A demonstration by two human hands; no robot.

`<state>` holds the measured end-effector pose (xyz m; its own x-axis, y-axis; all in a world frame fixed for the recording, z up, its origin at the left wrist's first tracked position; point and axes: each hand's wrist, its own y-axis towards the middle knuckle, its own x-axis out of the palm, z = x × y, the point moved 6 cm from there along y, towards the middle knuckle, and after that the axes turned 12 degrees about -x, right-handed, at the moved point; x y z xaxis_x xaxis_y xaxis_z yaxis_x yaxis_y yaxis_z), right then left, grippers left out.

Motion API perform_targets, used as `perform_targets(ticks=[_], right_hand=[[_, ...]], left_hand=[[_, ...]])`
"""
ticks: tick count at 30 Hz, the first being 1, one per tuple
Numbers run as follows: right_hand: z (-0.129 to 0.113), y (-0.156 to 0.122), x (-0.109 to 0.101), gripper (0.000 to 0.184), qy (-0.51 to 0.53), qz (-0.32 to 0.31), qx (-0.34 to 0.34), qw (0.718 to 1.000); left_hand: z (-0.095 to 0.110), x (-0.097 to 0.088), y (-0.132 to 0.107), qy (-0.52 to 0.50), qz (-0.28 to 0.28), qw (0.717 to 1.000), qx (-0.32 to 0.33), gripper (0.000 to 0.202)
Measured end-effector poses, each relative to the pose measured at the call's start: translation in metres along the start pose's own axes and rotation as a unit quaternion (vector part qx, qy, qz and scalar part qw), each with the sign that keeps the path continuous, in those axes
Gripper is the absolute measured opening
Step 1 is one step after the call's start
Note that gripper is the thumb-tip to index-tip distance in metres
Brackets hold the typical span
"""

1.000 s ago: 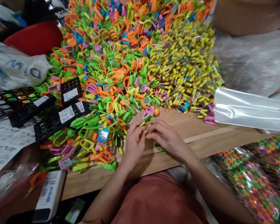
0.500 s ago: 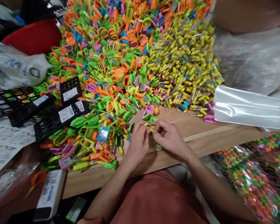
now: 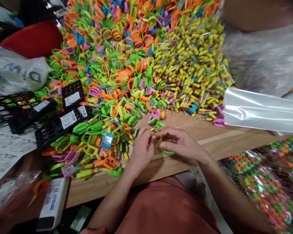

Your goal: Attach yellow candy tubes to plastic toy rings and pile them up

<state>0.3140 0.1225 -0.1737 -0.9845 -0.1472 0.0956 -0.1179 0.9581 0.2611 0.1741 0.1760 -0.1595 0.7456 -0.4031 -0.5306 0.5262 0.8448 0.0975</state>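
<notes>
My left hand and my right hand meet over the wooden table near its front edge. Both are closed in a pinch on a small green plastic ring toy, whose green loop shows under my right fingers. A yellow piece between the fingertips is too small to make out. Just beyond my hands lies a big heap of orange, green, pink and blue ring toys. To its right is a heap of small yellow-capped tubes.
Black plastic crates with white labels sit at the left, beside a white printed bag. Clear plastic bags lie at the right. Packed bags of coloured toys sit lower right. A white box hangs off the table's front left.
My hands have stayed together at the table's front edge, shifting their fingers a little. The green loop has come more into view under my right hand.
</notes>
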Motion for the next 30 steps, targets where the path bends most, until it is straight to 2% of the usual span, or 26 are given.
perform_targets(ticks=[3,5,9,14,19,22,25,30], right_hand=[[0.003,-0.001,-0.003,0.022,-0.007,0.003,0.001,1.000],[0.008,-0.003,-0.004,0.021,-0.027,0.031,0.006,0.999],[0.018,-0.008,-0.004,0.029,-0.030,0.100,0.038,0.994],[0.022,-0.011,-0.004,0.026,-0.080,0.136,0.019,0.987],[0.020,-0.011,-0.005,0.022,-0.147,0.140,0.007,0.979],[0.016,-0.011,-0.005,0.018,-0.094,0.133,0.005,0.987],[0.010,-0.009,-0.005,0.025,-0.048,0.102,-0.006,0.994],[-0.002,-0.004,-0.006,0.012,-0.172,0.076,-0.043,0.981]], left_hand=[[0.000,0.000,0.001,-0.002,-0.006,1.000,0.002,0.016],[0.001,0.001,0.001,-0.004,-0.009,1.000,0.008,0.016],[0.003,0.003,0.001,0.004,-0.012,1.000,0.011,0.016],[0.007,0.004,0.002,0.020,-0.017,1.000,0.013,0.016],[0.011,0.005,0.000,0.035,-0.011,0.999,0.020,0.018],[0.013,0.004,-0.004,0.038,0.007,0.998,0.044,0.015],[0.015,0.003,-0.009,0.027,0.022,0.998,0.062,0.011],[0.015,-0.001,-0.010,-0.001,0.024,0.998,0.066,0.014]])
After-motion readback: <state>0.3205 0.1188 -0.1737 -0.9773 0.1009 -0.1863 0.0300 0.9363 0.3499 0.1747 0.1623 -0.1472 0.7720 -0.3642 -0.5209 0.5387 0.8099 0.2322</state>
